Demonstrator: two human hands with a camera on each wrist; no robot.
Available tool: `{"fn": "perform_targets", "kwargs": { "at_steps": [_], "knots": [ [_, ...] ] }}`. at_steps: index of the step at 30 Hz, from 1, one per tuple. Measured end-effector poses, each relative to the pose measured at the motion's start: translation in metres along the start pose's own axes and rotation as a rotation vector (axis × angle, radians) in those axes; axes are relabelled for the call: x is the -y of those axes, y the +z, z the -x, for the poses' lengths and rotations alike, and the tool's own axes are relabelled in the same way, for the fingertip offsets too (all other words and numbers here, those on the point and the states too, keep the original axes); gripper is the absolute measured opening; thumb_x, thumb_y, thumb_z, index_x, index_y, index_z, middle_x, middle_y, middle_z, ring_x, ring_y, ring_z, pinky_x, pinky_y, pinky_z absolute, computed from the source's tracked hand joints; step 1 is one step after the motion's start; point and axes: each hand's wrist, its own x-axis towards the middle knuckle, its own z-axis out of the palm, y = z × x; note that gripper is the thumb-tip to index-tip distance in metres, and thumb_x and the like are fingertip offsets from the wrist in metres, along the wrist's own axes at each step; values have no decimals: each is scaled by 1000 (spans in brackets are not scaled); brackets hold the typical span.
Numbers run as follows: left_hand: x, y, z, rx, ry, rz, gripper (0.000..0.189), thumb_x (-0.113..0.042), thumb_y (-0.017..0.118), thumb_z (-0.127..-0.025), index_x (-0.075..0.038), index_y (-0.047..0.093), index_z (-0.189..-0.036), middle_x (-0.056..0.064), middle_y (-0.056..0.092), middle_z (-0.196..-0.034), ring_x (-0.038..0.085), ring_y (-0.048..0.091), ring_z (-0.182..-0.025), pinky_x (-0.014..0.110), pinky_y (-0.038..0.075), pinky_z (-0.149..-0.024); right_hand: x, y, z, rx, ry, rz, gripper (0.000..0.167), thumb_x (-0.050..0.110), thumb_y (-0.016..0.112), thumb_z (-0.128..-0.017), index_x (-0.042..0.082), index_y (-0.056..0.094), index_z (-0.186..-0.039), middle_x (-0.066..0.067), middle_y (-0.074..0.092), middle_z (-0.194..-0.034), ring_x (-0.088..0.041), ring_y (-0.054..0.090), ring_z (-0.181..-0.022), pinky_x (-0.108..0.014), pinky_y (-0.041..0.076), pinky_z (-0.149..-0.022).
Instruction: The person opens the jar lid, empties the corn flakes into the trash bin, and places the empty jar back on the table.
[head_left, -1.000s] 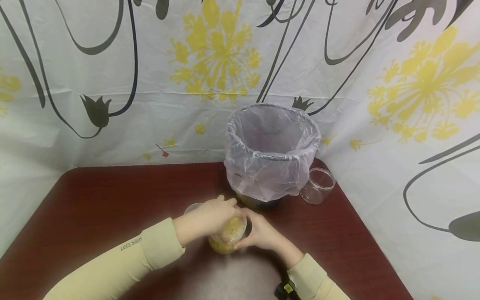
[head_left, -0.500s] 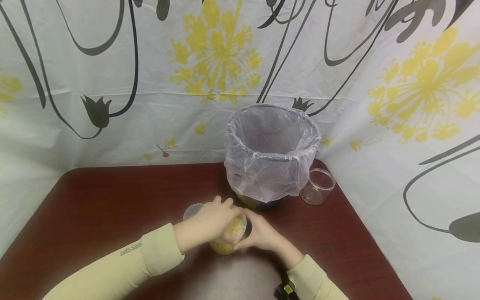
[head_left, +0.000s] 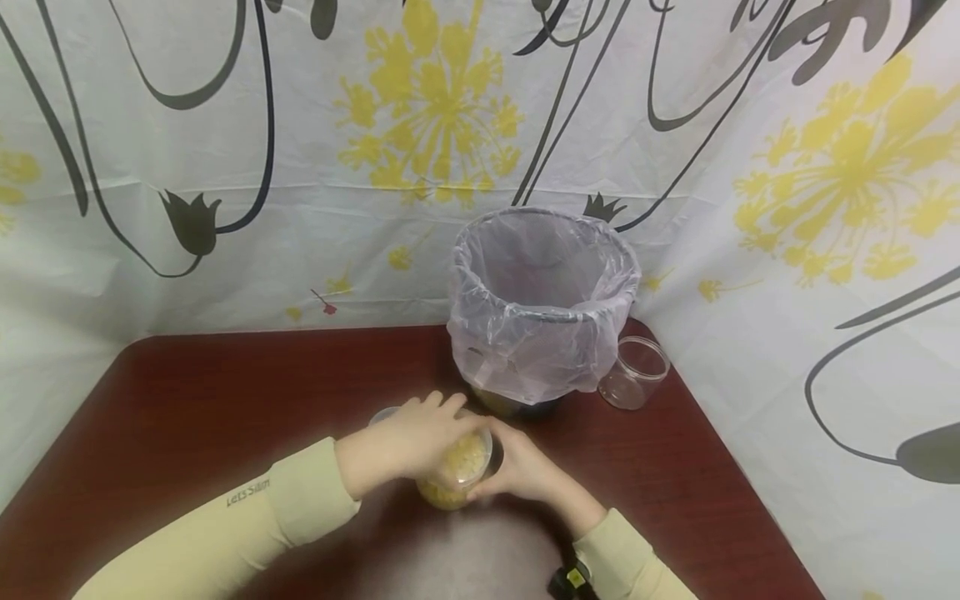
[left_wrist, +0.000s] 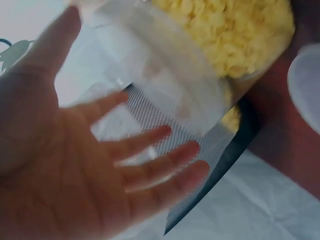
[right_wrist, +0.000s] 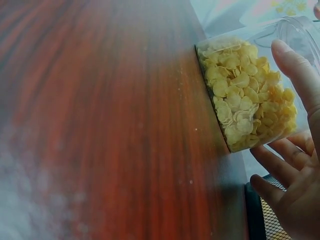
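Observation:
A clear plastic jar (right_wrist: 245,95) partly filled with yellow flakes, like cornflakes, stands on the table. My right hand (head_left: 525,467) grips it from the right; in the right wrist view the thumb (right_wrist: 292,62) lies across the near wall and the fingers spread behind it. Over the jar's left side is my left hand (head_left: 420,433). The left wrist view shows that palm (left_wrist: 75,170) with spread, extended fingers and nothing in them, close by the jar's rim. A translucent round lid (left_wrist: 307,85) lies on the table, mostly behind my left forearm in the head view.
Behind the jar stands a mesh bin (left_wrist: 170,125) lined with a translucent plastic bag (head_left: 536,350). An open clear jar (head_left: 636,375) sits at the table's right edge. Patterned sheeting (head_left: 300,167) surrounds the dark red table (head_left: 262,392).
My left hand has drawn slightly left off the jar's mouth, its fingers less bent down over the rim. The right hand and jar stay in place.

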Motion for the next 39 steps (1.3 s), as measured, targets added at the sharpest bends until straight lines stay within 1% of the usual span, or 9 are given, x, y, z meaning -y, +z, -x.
{"fn": "perform_targets", "kwargs": {
  "at_steps": [4, 9, 14, 17, 22, 27, 33, 35, 39],
  "knots": [
    [0, -9, -2, 92, 82, -15, 82, -54, 81, -66, -33, 50, -138, 4, 42, -142, 28, 44, -118, 49, 44, -87, 1, 0, 0, 9, -6, -24, 92, 43, 91, -56, 11, 50, -132, 2, 57, -127, -16, 52, -116, -38, 40, -99],
    [0, -13, -2, 173, 123, 4, 76, -46, 83, -69, -43, 49, -138, -2, 29, -153, 28, 33, -131, 55, 40, -94, 2, 0, 1, 28, 37, -44, 96, 42, 91, -56, 9, 47, -135, -2, 57, -128, -15, 53, -115, -38, 41, -98],
    [1, -13, -2, 219, 129, 33, 73, -33, 85, -71, -47, 51, -134, -7, 29, -152, 24, 33, -130, 50, 46, -86, 3, 0, 1, 35, 53, -62, 97, 40, 91, -56, 10, 46, -136, -1, 57, -127, -15, 54, -114, -36, 42, -96],
    [3, -12, -2, 211, 157, 37, 71, -22, 85, -72, -45, 54, -132, -10, 37, -146, 20, 37, -124, 42, 49, -77, 3, -1, 1, 29, 47, -58, 98, 41, 92, -55, 10, 46, -137, 1, 56, -128, -16, 52, -116, -36, 42, -98],
    [4, -11, -4, 189, 207, 41, 73, -12, 85, -69, -41, 58, -130, -10, 45, -137, 19, 41, -114, 35, 48, -76, 2, -1, 0, 25, 35, -53, 97, 42, 92, -55, 10, 47, -135, 4, 57, -124, -14, 54, -113, -35, 43, -96],
    [3, -11, -6, 185, 173, 39, 74, -19, 88, -66, -41, 57, -130, -8, 47, -133, 19, 41, -108, 35, 48, -67, 2, -1, 0, 25, 25, -49, 93, 42, 91, -55, 13, 49, -132, 6, 59, -120, -12, 56, -108, -34, 44, -94],
    [4, -9, -10, 117, 204, 3, 69, -34, 89, -63, -32, 62, -126, -1, 53, -119, 21, 41, -93, 30, 43, -67, 4, -1, 0, 25, 27, -43, 87, 41, 91, -54, 15, 52, -127, 8, 59, -116, -11, 56, -106, -34, 44, -93],
    [4, -9, -11, 110, 197, 10, 68, -32, 89, -62, -31, 63, -125, -1, 53, -114, 21, 41, -90, 29, 43, -66, 3, -1, 0, 26, 25, -38, 88, 41, 91, -55, 14, 51, -128, 7, 59, -118, -12, 55, -108, -35, 43, -95],
    [4, -9, -11, 120, 140, 51, 71, -24, 90, -60, -32, 63, -125, -2, 51, -108, 22, 41, -90, 30, 45, -64, 3, -1, -1, 26, 27, -38, 91, 40, 92, -55, 13, 50, -132, 6, 57, -123, -12, 54, -112, -36, 40, -98]
  ]
}}
